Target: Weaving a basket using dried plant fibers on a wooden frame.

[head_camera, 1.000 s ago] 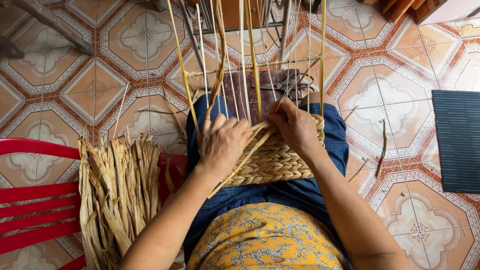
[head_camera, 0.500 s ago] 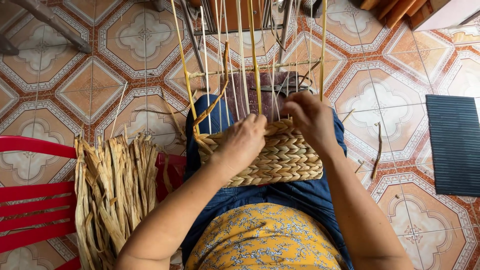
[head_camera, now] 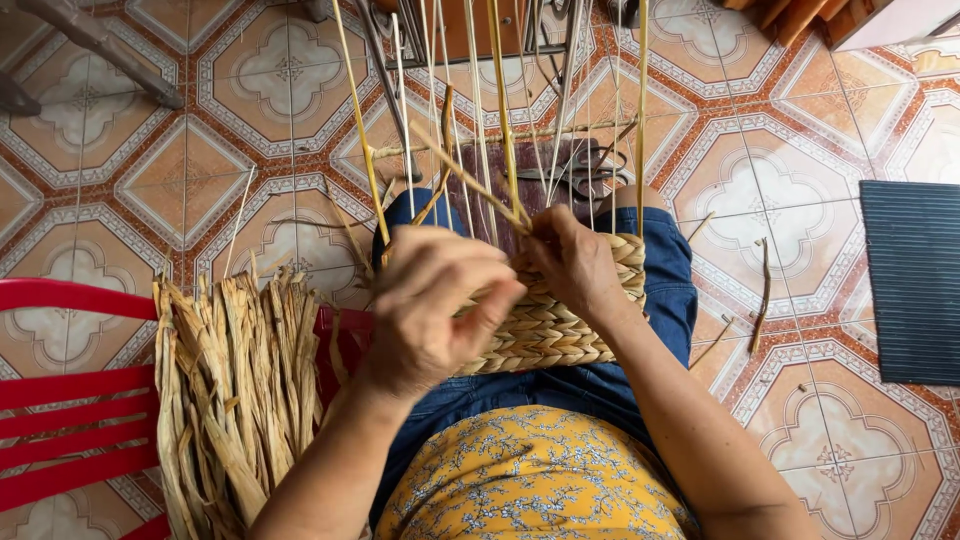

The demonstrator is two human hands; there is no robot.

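Both hands pinch a strand at the rim of the weave: left hand, right hand. It looks light, pliable; hold near the rim.

Yellow floral top, blue jeans

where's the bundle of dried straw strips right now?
Head view, lower left: the bundle of dried straw strips lies on the red slatted chair, beside the left hand.
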